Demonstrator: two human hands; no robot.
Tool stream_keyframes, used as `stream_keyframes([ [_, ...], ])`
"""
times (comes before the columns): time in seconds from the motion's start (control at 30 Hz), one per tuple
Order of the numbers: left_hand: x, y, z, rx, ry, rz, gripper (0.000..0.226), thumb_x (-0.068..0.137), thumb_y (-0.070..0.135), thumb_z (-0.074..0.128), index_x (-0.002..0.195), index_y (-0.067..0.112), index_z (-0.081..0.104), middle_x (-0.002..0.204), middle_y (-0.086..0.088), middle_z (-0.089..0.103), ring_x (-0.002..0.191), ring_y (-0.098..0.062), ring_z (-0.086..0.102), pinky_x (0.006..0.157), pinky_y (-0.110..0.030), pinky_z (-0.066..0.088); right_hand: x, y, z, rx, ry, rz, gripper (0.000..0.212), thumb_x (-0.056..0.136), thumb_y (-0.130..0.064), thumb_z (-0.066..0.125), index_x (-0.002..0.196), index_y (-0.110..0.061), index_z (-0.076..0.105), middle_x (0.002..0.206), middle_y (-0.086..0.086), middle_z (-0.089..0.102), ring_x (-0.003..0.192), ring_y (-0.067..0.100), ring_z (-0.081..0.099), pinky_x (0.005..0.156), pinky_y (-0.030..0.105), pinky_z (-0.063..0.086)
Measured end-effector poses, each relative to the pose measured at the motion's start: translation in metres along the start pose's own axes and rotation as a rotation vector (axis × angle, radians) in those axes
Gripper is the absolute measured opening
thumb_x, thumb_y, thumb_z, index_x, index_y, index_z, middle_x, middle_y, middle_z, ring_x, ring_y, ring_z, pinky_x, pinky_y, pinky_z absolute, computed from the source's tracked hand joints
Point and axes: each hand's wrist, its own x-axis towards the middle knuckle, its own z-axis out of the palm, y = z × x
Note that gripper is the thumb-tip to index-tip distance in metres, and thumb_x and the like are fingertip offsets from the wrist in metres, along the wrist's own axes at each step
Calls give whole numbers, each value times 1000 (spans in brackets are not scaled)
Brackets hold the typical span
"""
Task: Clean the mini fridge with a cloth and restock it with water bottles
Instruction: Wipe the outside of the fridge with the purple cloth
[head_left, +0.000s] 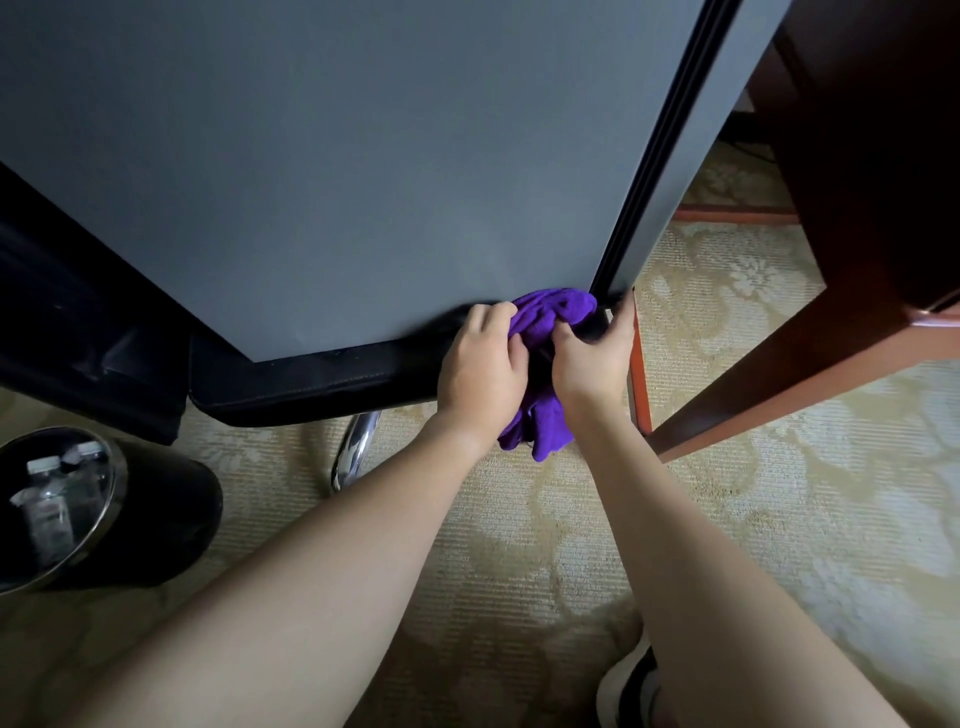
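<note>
Holding purple cloth (550, 332) with left hand (480, 371) and right hand (592, 358) | at fridge (337, 171) bottom corner | bottles (49, 499) in bin (171, 514)

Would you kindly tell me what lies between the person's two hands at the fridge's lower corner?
In the head view, the bunched purple cloth lies between the left hand and right hand; both grip it.

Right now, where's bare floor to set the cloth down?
Free: carpet between the forearms, and the wide patch right of the wooden leg. Crowded: the fridge bottom corner, where both the left hand and right hand hold the cloth; bin and chrome leg fill the left.
</note>
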Motion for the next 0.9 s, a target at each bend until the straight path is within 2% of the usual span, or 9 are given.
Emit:
stream_keyframes([
  [0.17, -6, -5, -1, 6, 29, -15, 26, 92, 5, 57, 117, 3, 63, 113, -16, 61, 99, -36, 61, 82, -38, 46, -13, -9, -3, 18, -40, 55, 93, 72, -29, 70, 151, -27, 23, 143, 0, 48, 129, 14, 50, 111, 42, 39],
  [0.27, -12, -11, -3, 51, 34, -19, 23, 91, 6, 58, 114, 4, 63, 104, -18, 62, 94, -38, 59, 80, -40, 45, -23, -9, -4, 120, -65, 71, 88, 79, -15, 69, 152, -25, 20, 124, -2, 62, 98, -2, 65, 101, 37, 50],
  [0.37, -20, -18, -6, 117, 55, -5, 21, 90, 6, 58, 110, 5, 61, 97, -18, 64, 88, -39, 56, 77, -41, 43, -37, -10, -2, 151, -57, 91, 82, 87, -5, 66, 152, -19, 19, 112, -9, 60, 70, -16, 61, 81, 11, 48],
  [0.43, -28, -21, -9, 144, 50, -16, 19, 90, 8, 56, 109, 5, 60, 95, -17, 65, 90, -39, 54, 76, -42, 42, -47, -12, 2, 107, -8, 101, 63, 86, -8, 67, 141, -15, 37, 115, -2, 58, 70, -16, 59, 70, 1, 41],
  [0.5, -36, -22, -13, 198, 33, -43, 22, 89, 9, 57, 111, 6, 58, 94, -16, 65, 96, -37, 54, 71, -42, 46, -57, -16, 7, 54, 22, 138, 32, 86, -12, 66, 117, -11, 56, 98, -3, 65, 78, -1, 64, 64, 2, 41],
  [0.57, -41, -21, -14, 291, 9, -55, 31, 83, 6, 63, 113, 9, 57, 93, -12, 65, 96, -35, 56, 63, -40, 51, -66, -20, 11, 47, 53, 177, 16, 88, -15, 65, 104, -11, 64, 87, -6, 68, 81, 10, 66, 66, 7, 46],
  [0.7, -42, -14, -25, 286, 31, -14, 35, 76, 4, 74, 107, 12, 60, 89, -9, 62, 89, -33, 62, 52, -35, 50, -77, -32, 8, 63, 103, 162, 9, 88, -17, 66, 96, -14, 65, 87, -3, 70, 80, 13, 66, 84, 35, 54],
  [0.8, -39, -3, -38, 203, 96, 41, 17, 86, 10, 60, 103, 11, 62, 88, -10, 63, 84, -35, 61, 52, -36, 47, -84, -50, -2, 66, 127, 90, 7, 88, -16, 66, 94, -18, 62, 87, -4, 68, 82, 13, 66, 84, 34, 54],
  [0.9, -32, 13, -55, 137, 187, 71, 28, 90, 22, 43, 103, 9, 64, 86, -10, 64, 81, -34, 62, 53, -37, 49, -94, -75, -12, 82, 144, 11, 7, 89, -17, 67, 93, -19, 63, 85, -6, 67, 78, 9, 64, 79, 30, 53],
])
